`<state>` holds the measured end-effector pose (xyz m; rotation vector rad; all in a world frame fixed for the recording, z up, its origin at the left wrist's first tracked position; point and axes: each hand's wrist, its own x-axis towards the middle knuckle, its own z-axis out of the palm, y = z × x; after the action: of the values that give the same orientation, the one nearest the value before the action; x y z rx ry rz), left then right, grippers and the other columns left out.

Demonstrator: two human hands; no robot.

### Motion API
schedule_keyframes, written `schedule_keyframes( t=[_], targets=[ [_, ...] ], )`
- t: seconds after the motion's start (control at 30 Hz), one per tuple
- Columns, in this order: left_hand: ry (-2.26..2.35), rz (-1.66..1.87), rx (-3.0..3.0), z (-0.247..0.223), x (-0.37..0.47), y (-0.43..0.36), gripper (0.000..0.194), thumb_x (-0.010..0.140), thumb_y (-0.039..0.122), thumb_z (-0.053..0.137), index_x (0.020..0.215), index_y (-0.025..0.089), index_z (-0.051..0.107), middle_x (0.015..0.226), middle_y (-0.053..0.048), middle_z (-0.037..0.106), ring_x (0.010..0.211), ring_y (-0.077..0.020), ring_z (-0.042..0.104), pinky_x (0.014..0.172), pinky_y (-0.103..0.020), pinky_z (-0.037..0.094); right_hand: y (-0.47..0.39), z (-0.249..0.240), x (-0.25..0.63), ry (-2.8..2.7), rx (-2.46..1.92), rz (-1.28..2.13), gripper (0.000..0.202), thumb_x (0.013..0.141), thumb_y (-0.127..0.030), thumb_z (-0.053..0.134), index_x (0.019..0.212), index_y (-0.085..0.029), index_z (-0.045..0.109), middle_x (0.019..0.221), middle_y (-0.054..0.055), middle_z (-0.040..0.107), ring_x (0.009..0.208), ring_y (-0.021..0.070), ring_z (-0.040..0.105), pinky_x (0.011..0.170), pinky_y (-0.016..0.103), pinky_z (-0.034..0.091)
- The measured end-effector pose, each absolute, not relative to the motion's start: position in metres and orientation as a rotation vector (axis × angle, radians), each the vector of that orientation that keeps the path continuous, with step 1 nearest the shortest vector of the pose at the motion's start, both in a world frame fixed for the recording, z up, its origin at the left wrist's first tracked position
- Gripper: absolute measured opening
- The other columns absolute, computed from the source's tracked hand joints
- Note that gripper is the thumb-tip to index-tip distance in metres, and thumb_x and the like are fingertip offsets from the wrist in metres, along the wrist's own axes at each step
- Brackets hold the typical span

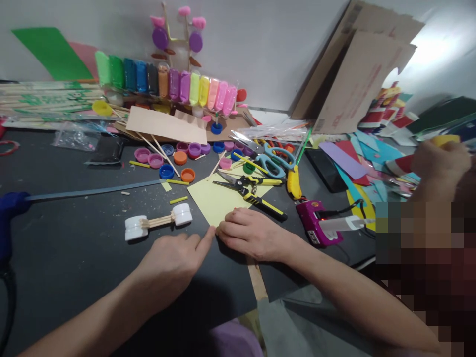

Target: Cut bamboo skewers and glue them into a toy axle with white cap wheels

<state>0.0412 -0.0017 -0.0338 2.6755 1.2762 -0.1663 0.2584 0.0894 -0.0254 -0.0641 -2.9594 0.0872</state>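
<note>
L hand point(173, 258) index at yellow paper point(204, 198) corner, R hand point(256, 234) on it; can't tell if wide/narrow.

On the tabletop point(92, 277), the sheet of paper point(204, 196) lies partly beneath the cutters point(241, 183), whose handles reach past it on the right, while the joined sticks point(159, 221) lie to its left. Behind the paper are scattered bottle caps point(188, 174), with the scissors point(273, 158) to their right and the phone point(325, 170) farther right. The clay packets point(173, 85) stand in a row beyond the caps, left of the leaning cardboard point(357, 82).
</note>
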Motion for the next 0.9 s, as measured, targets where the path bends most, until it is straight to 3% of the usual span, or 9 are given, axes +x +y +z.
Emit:
schedule_keyframes(
  t=[0.37,0.8,0.9],
  targets=[
    [1.273,-0.187,2.669,-0.036,0.041,-0.002,0.065,0.084,-0.001,0.045,0.148,0.007,0.039,0.090,-0.008,0.071,0.074,-0.0261,0.070,0.052,-0.037,0.057,0.086,-0.027,0.275,-2.913,-0.160,0.255,0.032,0.104,-0.017,0.036,0.095,-0.013,0.066,0.090,0.011,0.068,0.094,0.0207,0.057,0.083,0.036,0.050],
    [1.269,-0.180,2.686,-0.038,0.040,-0.003,0.067,0.083,-0.002,0.045,0.149,0.006,0.038,0.091,-0.010,0.071,0.073,-0.0243,0.069,0.054,-0.035,0.056,0.074,-0.027,0.302,-2.797,-0.391,0.323,0.016,0.096,-0.009,0.048,0.093,-0.016,0.061,0.092,0.010,0.070,0.090,0.0197,0.060,0.080,0.034,0.053],
    [1.275,-0.187,2.688,-0.039,0.040,-0.003,0.066,0.084,-0.001,0.045,0.149,0.008,0.038,0.092,-0.010,0.071,0.073,-0.0236,0.070,0.055,-0.034,0.056,0.074,-0.027,0.304,-2.772,-0.452,0.284,0.015,0.097,-0.011,0.048,0.100,-0.016,0.061,0.100,0.012,0.070,0.093,0.0201,0.061,0.082,0.035,0.054]
  ],
)
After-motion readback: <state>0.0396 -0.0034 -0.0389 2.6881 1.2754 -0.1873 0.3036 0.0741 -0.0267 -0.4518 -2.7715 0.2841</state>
